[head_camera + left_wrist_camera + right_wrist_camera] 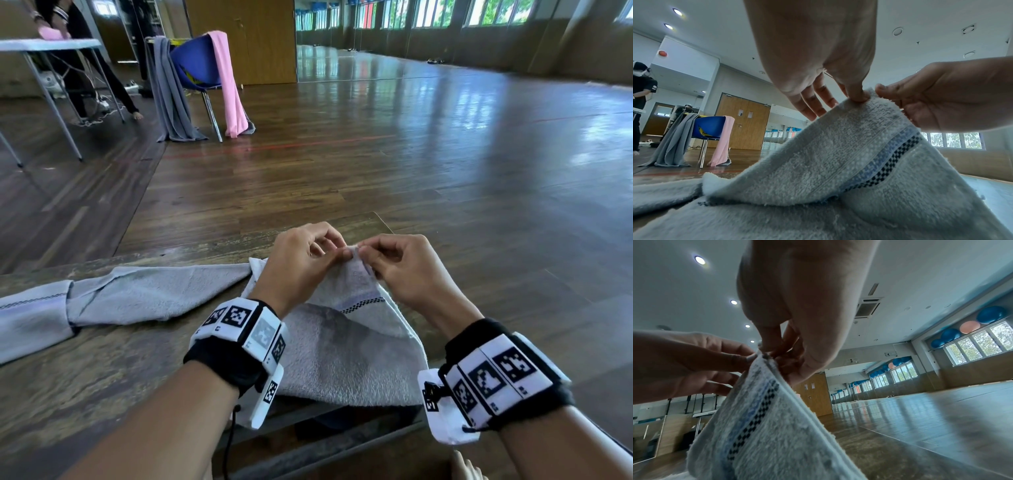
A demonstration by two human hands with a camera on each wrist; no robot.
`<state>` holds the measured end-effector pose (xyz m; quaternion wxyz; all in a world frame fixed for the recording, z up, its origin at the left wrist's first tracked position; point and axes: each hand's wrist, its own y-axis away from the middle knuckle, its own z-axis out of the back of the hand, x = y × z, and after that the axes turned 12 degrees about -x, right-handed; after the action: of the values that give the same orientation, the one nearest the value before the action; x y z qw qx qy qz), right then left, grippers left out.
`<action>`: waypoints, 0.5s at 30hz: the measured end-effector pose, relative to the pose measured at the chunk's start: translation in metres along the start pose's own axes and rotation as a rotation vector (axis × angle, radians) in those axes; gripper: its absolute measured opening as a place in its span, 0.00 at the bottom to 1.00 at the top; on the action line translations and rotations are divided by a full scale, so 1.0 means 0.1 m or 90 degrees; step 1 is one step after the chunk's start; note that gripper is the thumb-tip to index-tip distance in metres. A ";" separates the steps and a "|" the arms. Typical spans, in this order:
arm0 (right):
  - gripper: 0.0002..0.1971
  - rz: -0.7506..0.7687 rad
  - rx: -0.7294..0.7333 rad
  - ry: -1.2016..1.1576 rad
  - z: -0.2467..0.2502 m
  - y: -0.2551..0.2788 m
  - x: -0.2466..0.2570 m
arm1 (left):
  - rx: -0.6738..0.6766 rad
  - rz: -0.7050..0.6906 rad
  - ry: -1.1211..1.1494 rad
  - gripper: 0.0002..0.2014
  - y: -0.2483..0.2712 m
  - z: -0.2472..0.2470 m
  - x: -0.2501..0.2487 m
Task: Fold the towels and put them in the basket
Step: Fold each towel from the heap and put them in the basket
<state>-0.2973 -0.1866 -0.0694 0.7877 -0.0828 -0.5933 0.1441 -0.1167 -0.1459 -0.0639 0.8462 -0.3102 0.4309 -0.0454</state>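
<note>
A grey towel point(346, 353) with a blue and black checked band point(885, 165) lies on the worn wooden table point(102, 377); its long part stretches away to the left point(130, 298). One corner is lifted off the table. My left hand point(305, 253) pinches that corner between thumb and forefinger, and my right hand point(394, 260) pinches the same corner from the other side, so the two hands meet at the tip point(764, 356). In the left wrist view the left hand point(855, 95) nips the hem beside the right hand point(941, 97). No basket is in view.
The table's far edge point(342, 219) runs just beyond my hands, with wooden floor past it. A blue chair point(195, 65) draped with a grey towel point(171, 96) and a pink towel point(229, 85) stands at the back left, near a white table point(48, 44) and another person point(78, 51).
</note>
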 end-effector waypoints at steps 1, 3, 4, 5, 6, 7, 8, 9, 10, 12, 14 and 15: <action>0.07 -0.005 0.001 -0.003 0.00 -0.01 -0.01 | -0.007 -0.002 0.007 0.10 0.00 0.01 0.00; 0.09 -0.013 -0.002 -0.002 0.01 -0.03 -0.03 | -0.014 -0.009 0.015 0.08 0.00 0.02 -0.02; 0.08 -0.014 -0.004 -0.003 0.01 -0.03 -0.03 | -0.015 -0.013 0.015 0.06 0.00 0.02 -0.03; 0.07 -0.016 -0.006 -0.004 0.01 -0.03 -0.04 | -0.015 -0.015 0.015 0.04 0.00 0.01 -0.04; 0.06 -0.015 -0.007 -0.004 0.01 -0.04 -0.04 | -0.015 -0.016 0.016 0.03 0.01 0.01 -0.05; 0.06 -0.014 -0.007 -0.003 0.01 -0.04 -0.05 | -0.014 -0.015 0.018 0.02 0.01 0.01 -0.05; 0.06 -0.012 -0.006 -0.003 0.01 -0.04 -0.05 | -0.014 -0.013 0.020 0.02 0.01 0.01 -0.05; 0.06 -0.011 -0.005 -0.003 0.02 -0.04 -0.05 | -0.014 -0.013 0.021 0.02 0.02 0.01 -0.05; 0.06 -0.010 -0.005 -0.004 0.02 -0.04 -0.05 | -0.013 -0.014 0.020 0.02 0.02 0.01 -0.06; 0.06 -0.008 -0.006 -0.008 0.03 -0.05 -0.05 | -0.013 -0.013 0.022 0.02 0.02 0.00 -0.06; 0.06 -0.006 -0.007 -0.008 0.03 -0.04 -0.05 | -0.015 -0.008 0.026 0.01 0.02 0.00 -0.06; 0.06 -0.005 -0.007 -0.006 0.03 -0.04 -0.05 | -0.016 -0.005 0.029 0.01 0.03 -0.01 -0.05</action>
<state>-0.3006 -0.1924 -0.0718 0.7852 -0.0838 -0.5978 0.1381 -0.1211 -0.1421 -0.0618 0.8322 -0.3212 0.4493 -0.0501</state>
